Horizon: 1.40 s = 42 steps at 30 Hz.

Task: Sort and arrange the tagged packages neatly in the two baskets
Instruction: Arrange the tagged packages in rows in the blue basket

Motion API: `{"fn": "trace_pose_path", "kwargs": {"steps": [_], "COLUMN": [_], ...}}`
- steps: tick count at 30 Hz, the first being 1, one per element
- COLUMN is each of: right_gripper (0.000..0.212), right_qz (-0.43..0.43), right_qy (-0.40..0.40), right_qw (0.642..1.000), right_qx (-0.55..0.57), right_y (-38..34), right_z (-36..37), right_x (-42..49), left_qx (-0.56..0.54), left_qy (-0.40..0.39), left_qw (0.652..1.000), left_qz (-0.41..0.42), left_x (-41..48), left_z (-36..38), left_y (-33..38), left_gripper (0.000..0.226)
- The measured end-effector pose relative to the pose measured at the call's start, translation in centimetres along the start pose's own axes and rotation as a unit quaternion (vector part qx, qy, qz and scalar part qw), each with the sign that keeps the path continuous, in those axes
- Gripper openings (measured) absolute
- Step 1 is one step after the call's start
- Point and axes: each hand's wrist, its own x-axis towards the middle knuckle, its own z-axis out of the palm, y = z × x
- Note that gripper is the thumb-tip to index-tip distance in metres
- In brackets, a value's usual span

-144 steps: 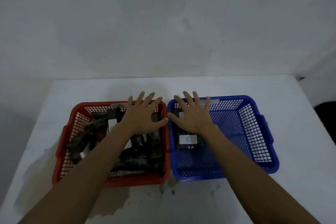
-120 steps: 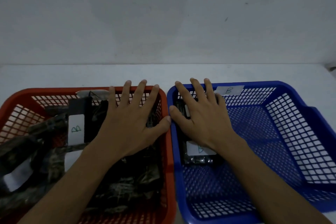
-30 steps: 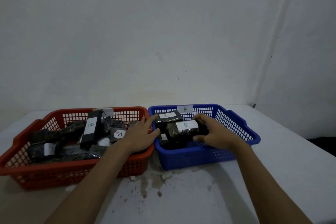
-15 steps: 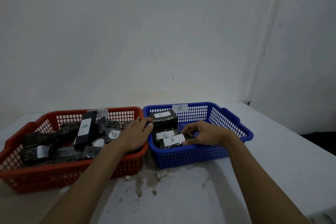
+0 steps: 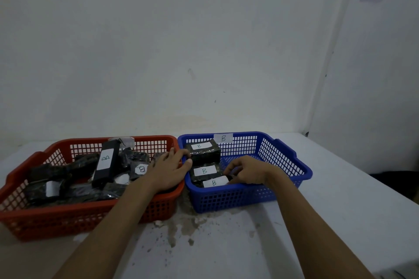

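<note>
Two bare hands work over a pair of baskets set side by side on a white table (image 5: 340, 199). The right hand (image 5: 246, 171) reaches into the blue basket (image 5: 283, 165), its fingers curled around the right end of the nearest package (image 5: 212, 183), a dark wrapped block with a white tag marked B. The left hand (image 5: 166, 171) lies palm down with its fingers loosely spread across the right rim of the red basket (image 5: 56, 215), fingertips reaching toward the blue basket's left edge; it grips nothing that can be seen.

Just beyond the held package lies a second B-tagged package (image 5: 204, 171), and farther back, against the far wall of the blue basket, a third one (image 5: 203, 150) sits higher. A paper label (image 5: 223, 137) marked B is fixed to the blue basket's far rim.

Dark packages fill the red basket in a loose heap. A long black one (image 5: 105, 166) leans tilted near the middle with a white tag, and just right of it a smaller package (image 5: 139, 169) shows a B tag. Brown stains (image 5: 181, 226) mark the table in front of the baskets.
</note>
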Motion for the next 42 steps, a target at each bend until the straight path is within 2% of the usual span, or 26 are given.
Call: {"fn": "trace_pose_path", "kwargs": {"steps": [4,8,13,16,18,20,22,24,26,28,30,32,35,39,40,42], "right_gripper": [0.021,0.026,0.052,0.067,0.073,0.063,0.052,0.048,0.048,0.052,0.057,0.056,0.054,0.052,0.052,0.052], "right_qz": [0.041,0.089,0.100,0.110,0.107,0.078,0.012,-0.072,-0.161,-0.211,-0.186,-0.162,-0.179,-0.186,-0.187,-0.187], "right_qy": [0.002,-0.028,-0.017,-0.035,0.014,0.122,0.200,0.225,0.207,0.132,0.050,0.038,0.060,0.076,0.081,0.082], "right_qw": [0.999,0.994,0.988,0.987,0.985,0.975,0.966,0.967,0.964,0.967,0.979,0.984,0.979,0.977,0.976,0.977], "right_qx": [-0.022,-0.056,-0.116,-0.111,-0.136,-0.171,-0.160,-0.099,-0.052,-0.056,-0.066,-0.067,-0.076,-0.070,-0.069,-0.068], "right_y": [-0.3,-1.6,-2.7,-3.0,-3.6,-4.6,-5.9,-7.3,-8.4,-8.5,-8.0,-7.7,-7.8,-7.6,-7.5,-7.5], "right_z": [0.0,-0.6,-0.2,-0.2,0.0,0.7,2.0,3.9,6.1,8.3,9.3,9.5,9.6,9.6,9.5,9.5], "right_x": [0.3,0.5,0.8,0.6,0.7,1.1,1.8,2.4,2.8,3.4,4.0,4.4,4.3,4.1,4.0,3.8], "left_qx": [0.010,0.025,0.021,0.011,0.009,-0.006,-0.092,-0.209,-0.242,-0.212,-0.147,-0.084,-0.038,-0.098,-0.100,-0.097], "left_qy": [-0.003,0.006,0.004,0.003,-0.002,-0.005,0.002,0.029,0.089,0.152,0.216,0.270,0.289,0.209,0.193,0.193], "left_qw": [1.000,1.000,0.999,1.000,0.999,0.999,0.995,0.977,0.966,0.965,0.963,0.954,0.934,0.917,0.916,0.910], "left_qz": [-0.004,-0.013,-0.026,-0.026,-0.033,-0.040,-0.028,-0.014,-0.018,-0.030,-0.058,-0.101,-0.207,-0.325,-0.338,-0.353], "left_x": [0.0,0.2,-0.3,-0.7,-0.9,-1.0,-1.1,-1.4,-1.9,-2.4,-3.0,-4.2,-5.4,-5.1,-5.1,-5.2], "left_z": [0.0,0.2,-0.1,-0.4,-0.6,-0.9,-1.6,-2.5,-3.7,-4.7,-5.8,-6.7,-7.2,-7.1,-7.0,-7.1], "left_y": [0.0,-0.3,0.2,0.6,0.8,1.1,1.4,1.3,0.6,-0.7,-2.5,-4.5,-6.9,-7.8,-7.9,-7.9], "left_gripper": [0.037,0.035,0.045,0.040,0.039,0.046,0.047,0.042,0.034,0.022,0.010,0.007,0.028,0.080,0.087,0.081]}}
